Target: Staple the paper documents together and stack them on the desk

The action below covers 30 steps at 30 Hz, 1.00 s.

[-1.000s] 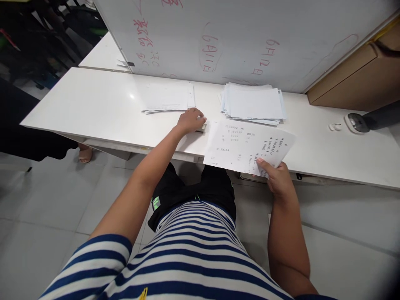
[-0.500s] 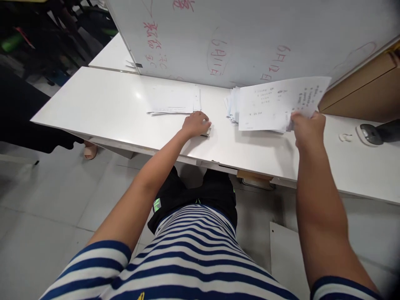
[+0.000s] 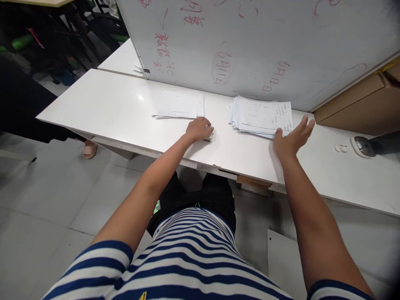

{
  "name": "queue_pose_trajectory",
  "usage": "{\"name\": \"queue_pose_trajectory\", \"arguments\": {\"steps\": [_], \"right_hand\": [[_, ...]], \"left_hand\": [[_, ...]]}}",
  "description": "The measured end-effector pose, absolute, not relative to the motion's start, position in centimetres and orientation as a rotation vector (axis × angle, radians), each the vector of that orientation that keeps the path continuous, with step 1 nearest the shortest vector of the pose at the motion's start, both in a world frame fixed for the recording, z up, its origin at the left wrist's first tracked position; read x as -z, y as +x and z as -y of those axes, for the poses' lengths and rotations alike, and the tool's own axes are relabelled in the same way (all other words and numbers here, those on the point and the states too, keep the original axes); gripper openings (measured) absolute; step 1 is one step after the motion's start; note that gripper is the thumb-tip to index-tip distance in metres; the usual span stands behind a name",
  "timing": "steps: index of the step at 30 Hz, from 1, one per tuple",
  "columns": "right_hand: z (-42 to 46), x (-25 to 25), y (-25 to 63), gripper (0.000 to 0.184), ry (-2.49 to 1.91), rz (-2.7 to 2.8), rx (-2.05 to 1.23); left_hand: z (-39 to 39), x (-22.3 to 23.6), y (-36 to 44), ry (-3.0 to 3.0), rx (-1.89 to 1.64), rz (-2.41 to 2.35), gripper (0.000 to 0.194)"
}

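Note:
My left hand [image 3: 199, 129] is closed over a small stapler [image 3: 209, 138] on the white desk. Only the stapler's end shows past my fingers; the rest is covered. Just behind that hand lies a thin stack of white papers [image 3: 178, 104]. To the right is a thicker, uneven pile of papers [image 3: 254, 113], its top sheet printed with dark text. At this pile's near right corner is my right hand [image 3: 293, 141], fingers spread and thumb by the paper's edge. Nothing is gripped in it.
A whiteboard [image 3: 250, 46] with red writing stands along the desk's [image 3: 109, 104] back edge. At right are a cardboard box [image 3: 346, 100], a small white item [image 3: 340, 148] and a dark cylindrical object with a white rim [image 3: 362, 146]. Another person's foot [image 3: 90, 150] shows at left.
My right hand carried the printed sheet right and up onto the thicker pile, then let go and opened. My left hand has stayed on the stapler.

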State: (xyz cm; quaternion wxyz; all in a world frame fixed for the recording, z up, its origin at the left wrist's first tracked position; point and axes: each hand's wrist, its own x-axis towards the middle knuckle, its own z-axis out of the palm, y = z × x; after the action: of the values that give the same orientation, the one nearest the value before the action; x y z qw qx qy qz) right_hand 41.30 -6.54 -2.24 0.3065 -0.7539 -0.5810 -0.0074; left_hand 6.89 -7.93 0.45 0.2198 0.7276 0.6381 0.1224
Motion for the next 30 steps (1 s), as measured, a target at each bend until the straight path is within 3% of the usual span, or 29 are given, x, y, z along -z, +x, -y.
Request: {"name": "queue_pose_trajectory", "arguments": {"steps": [12, 21, 26, 30], "right_hand": [[8.5, 5.2, 42.0, 0.072, -2.237, 1.485, -0.179], [8.2, 5.3, 42.2, 0.078, -2.226, 1.416, -0.178], [8.2, 5.0, 42.0, 0.079, -2.281, 1.423, -0.186], [8.1, 5.1, 42.0, 0.08, -2.279, 1.436, -0.19]], "left_hand": [[8.1, -0.8, 7.6, 1.939, -0.391, -1.825, 0.033], [6.4, -0.2, 4.0, 1.941, -0.891, -1.809, 0.032], [4.5, 0.7, 0.1, 2.087, -0.47, -2.017, 0.055], [4.8, 1.1, -1.1, 2.132, -0.381, -2.067, 0.043]]}}
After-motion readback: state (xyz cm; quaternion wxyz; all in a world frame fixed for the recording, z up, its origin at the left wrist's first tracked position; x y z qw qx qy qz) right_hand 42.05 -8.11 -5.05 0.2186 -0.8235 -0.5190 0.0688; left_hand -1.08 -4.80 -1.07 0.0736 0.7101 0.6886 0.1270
